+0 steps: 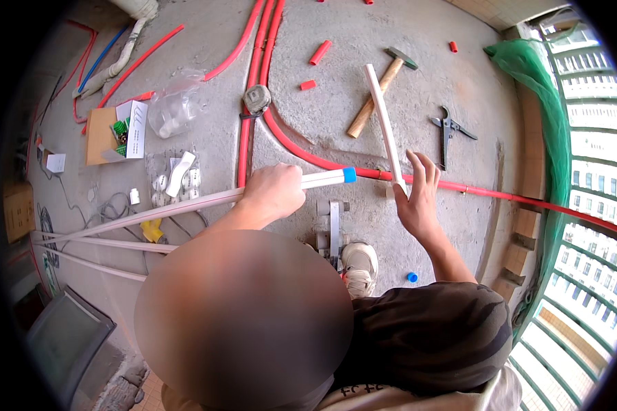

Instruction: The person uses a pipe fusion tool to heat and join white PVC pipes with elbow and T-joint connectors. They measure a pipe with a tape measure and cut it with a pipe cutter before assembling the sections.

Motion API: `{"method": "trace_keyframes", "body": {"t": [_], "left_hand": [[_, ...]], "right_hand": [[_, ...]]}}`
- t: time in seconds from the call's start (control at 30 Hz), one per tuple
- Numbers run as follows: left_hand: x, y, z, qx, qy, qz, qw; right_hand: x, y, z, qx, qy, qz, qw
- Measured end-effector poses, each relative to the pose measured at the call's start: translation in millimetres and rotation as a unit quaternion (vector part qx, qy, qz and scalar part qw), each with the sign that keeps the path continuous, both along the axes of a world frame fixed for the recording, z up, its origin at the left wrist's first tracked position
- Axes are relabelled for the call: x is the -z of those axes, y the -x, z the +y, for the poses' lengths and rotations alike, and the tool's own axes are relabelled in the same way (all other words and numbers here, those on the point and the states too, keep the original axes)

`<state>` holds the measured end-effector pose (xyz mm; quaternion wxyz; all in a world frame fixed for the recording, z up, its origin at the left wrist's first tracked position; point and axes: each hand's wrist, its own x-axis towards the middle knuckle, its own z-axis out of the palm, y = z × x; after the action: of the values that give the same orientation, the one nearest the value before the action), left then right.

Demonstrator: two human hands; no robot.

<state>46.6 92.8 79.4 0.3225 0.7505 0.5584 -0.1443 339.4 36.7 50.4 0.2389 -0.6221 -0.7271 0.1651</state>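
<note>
My left hand point(275, 194) is closed around a long white plastic pipe point(206, 201), close to its end, which wears a blue cap point(349, 175). The pipe runs off to the left. My right hand point(419, 197) has its fingers spread beside the lower end of a short white pipe point(385, 123). The thumb is at that end; whether it touches cannot be told. This short pipe crosses in front of the hammer point(377, 97) with a wooden handle. Below, between my hands, stands a grey metal tool point(334, 229) with round dies, next to a light shoe point(360, 266).
Red pipes point(308, 159) run along the concrete floor, with a tape measure point(257, 100) on them. Pipe cutters point(447, 133) lie right. Left are an open box point(116, 137), plastic bags point(175, 106) and more white pipes point(116, 242). Green netting point(554, 116) hangs by the railing.
</note>
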Motion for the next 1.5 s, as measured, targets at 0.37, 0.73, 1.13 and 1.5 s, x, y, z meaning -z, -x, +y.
{"method": "trace_keyframes", "body": {"t": [0.37, 0.73, 1.13, 1.5], "left_hand": [[-14.7, -32.8, -23.4, 0.015, -0.055, -0.051, 0.997], [5.9, 108.2, -13.9, -0.027, 0.137, 0.078, 0.987], [29.0, 110.0, -62.1, -0.052, -0.021, 0.029, 0.998], [5.1, 118.9, -48.3, -0.042, 0.123, -0.113, 0.985]], "right_hand": [[-39.5, 66.0, 40.6, -0.296, 0.083, -0.202, 0.93], [40.4, -52.8, -60.1, -0.047, 0.133, -0.093, 0.986], [22.6, -17.6, -3.7, -0.165, 0.003, 0.086, 0.982], [-31.0, -64.5, 115.6, -0.076, 0.149, 0.049, 0.985]]}}
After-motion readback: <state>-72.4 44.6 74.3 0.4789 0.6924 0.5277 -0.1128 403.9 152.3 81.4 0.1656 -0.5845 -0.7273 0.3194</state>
